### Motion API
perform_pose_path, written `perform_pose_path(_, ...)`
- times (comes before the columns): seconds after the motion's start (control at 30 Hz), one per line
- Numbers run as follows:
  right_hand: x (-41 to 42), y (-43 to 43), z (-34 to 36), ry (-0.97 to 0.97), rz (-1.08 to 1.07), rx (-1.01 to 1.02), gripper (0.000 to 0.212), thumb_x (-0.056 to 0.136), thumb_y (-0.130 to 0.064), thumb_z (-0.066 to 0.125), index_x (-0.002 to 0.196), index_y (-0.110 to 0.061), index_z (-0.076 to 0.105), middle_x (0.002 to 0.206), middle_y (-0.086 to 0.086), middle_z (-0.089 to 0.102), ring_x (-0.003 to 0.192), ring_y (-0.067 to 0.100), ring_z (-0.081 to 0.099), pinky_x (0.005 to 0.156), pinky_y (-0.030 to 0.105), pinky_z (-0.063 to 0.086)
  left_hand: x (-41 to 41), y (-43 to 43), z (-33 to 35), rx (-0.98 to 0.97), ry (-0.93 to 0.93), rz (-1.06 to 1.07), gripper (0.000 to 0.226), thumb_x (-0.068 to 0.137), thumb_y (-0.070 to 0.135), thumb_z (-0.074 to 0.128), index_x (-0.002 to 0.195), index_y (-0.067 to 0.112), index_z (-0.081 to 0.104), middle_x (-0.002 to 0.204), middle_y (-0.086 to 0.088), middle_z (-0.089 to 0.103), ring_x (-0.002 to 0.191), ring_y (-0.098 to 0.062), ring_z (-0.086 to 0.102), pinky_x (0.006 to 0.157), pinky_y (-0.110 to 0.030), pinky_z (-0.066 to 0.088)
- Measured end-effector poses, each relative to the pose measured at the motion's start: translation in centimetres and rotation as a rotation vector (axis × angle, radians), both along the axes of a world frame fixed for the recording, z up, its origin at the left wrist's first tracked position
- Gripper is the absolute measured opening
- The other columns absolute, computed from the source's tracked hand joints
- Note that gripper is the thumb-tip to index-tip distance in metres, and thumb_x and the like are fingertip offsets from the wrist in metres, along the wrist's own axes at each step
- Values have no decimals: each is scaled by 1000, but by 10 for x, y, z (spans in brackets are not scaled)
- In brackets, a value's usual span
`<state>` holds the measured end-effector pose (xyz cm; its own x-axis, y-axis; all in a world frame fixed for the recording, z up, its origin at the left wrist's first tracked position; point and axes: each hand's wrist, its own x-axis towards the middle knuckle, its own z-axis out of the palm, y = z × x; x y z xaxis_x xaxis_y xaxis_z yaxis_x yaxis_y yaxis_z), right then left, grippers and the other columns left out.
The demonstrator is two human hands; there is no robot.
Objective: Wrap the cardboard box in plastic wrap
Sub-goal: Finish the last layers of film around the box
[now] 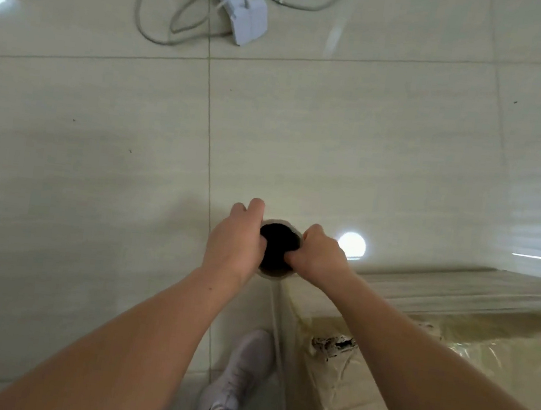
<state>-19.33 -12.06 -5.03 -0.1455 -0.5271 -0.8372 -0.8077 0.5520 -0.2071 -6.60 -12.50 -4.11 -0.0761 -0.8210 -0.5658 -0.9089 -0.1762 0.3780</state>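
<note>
Cream glossy tiles form the floor [98, 149], crossed by thin grout lines and spots of glare. The box [374, 405] sits on it at lower right, its top under crinkled wrap [499, 352] that stretches up toward the roll [279, 250]. A white power strip [239, 6] and its looped cable [155, 20] lie well apart, at the top. A foot [242, 365] in white stands just beside the box. The left hand [233, 248] and right hand [317, 258] grip the roll's open end, fingers curled over its rim.
</note>
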Motion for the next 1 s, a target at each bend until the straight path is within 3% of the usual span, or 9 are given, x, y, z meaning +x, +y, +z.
perform_pose_path(0.17,3,1,-7,-61,-146,64,40,87,-14,52,122,-1,38,114,18,57,107,33,57,81,36,47,-1,-14,2,-20,-110,-223,25,85,6,47,108,12,39,98,-10,48,77,-29,49,59,-34,33)
perform_pose_path(0.23,4,1,-7,-59,-197,62,38,88,-12,50,122,-1,38,110,17,57,105,32,58,83,36,48,-7,-21,4,-58,-148,-373,28,85,4,45,110,14,39,101,-8,47,86,-27,48,60,-35,32)
perform_pose_path(0.3,3,2,-5,-54,-244,61,35,88,-9,49,121,-1,39,103,15,55,97,29,57,80,35,47,-14,-28,4,-62,-153,-492,27,85,3,44,108,16,40,102,-6,47,93,-25,48,60,-34,32)
perform_pose_path(0.4,-2,0,-3,-35,-256,14,31,90,-6,46,119,0,41,110,16,56,106,31,57,84,35,46,-22,-38,3,-27,-111,-588,22,85,3,44,104,15,39,102,-6,47,92,-25,49,62,-33,32)
perform_pose_path(0.6,-28,-19,6,96,37,-158,23,88,-2,43,110,0,50,112,18,56,103,33,55,75,31,39,-40,-52,8,28,23,-487,20,86,4,45,102,13,39,100,-9,47,76,-27,46,60,-35,32)
perform_pose_path(0.73,-55,-40,11,170,292,-296,25,87,-2,43,111,-4,52,112,13,53,109,28,48,81,31,40,-64,-61,8,14,117,-491,24,85,4,47,104,15,38,95,-3,40,71,-26,43,57,-35,33)
perform_pose_path(0.83,-63,-47,8,217,346,-322,26,90,-4,42,115,-5,50,114,11,52,111,25,46,83,31,42,-76,-69,3,20,164,-472,24,84,2,46,105,14,40,98,-5,41,72,-27,45,58,-37,36)
perform_pose_path(0.9,-62,-43,3,232,229,-323,28,91,-3,41,117,-5,48,116,11,52,111,26,47,78,29,38,-77,-76,-2,32,172,-471,25,85,2,45,107,12,42,101,-8,44,76,-30,49,62,-39,41)
perform_pose_path(1.0,-63,-37,0,211,-195,-283,35,91,-9,45,126,-6,46,122,11,53,111,28,50,84,30,39,-76,-85,-4,35,153,-479,25,85,2,44,108,12,42,103,-9,43,77,-31,50,64,-40,42)
